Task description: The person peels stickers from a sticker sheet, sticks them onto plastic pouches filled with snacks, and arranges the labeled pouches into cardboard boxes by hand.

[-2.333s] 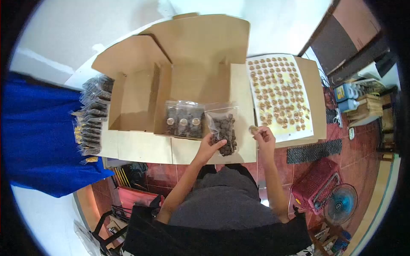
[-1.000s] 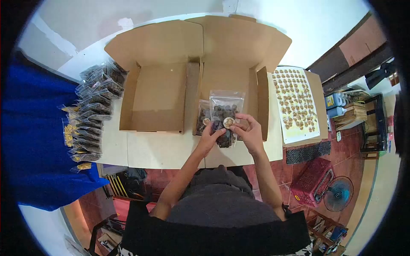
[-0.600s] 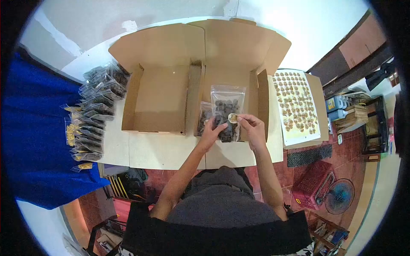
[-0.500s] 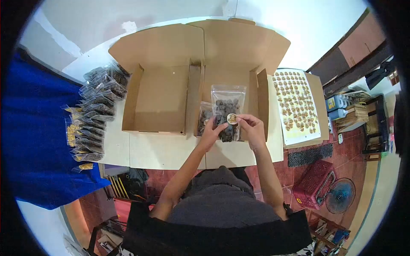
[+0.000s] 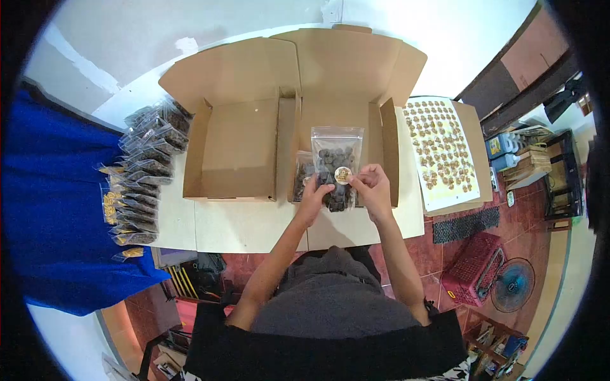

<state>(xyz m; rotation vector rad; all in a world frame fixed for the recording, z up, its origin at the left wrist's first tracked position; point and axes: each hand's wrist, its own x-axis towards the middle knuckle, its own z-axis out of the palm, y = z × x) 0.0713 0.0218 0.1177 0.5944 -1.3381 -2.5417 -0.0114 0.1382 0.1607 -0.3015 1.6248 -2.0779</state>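
Note:
A clear zip bag (image 5: 337,152) of dark chunks is held upright in front of the right-hand cardboard box (image 5: 389,152). My left hand (image 5: 312,200) grips its lower left side, thumb across the front. At the bag's front, the fingers of my right hand (image 5: 372,190) pinch the edge of a round sticker (image 5: 343,175), which lies against the plastic; whether it is stuck down I cannot tell. Behind the held bag, partly hidden, another filled bag (image 5: 304,168) stands in the box.
An open cardboard box (image 5: 238,149) stands on the left of the table (image 5: 248,225). Several filled bags (image 5: 143,171) line the table's left end beside blue cloth (image 5: 63,209). The sticker sheet (image 5: 445,202) lies at the right on cardboard. A red crate (image 5: 471,270) and a fan (image 5: 512,284) are on the floor.
My right hand has brought the sticker from beside the sheet leftward to the bag's front. Over the last moments it has shifted slightly on the bag. The bag stays in my left hand.

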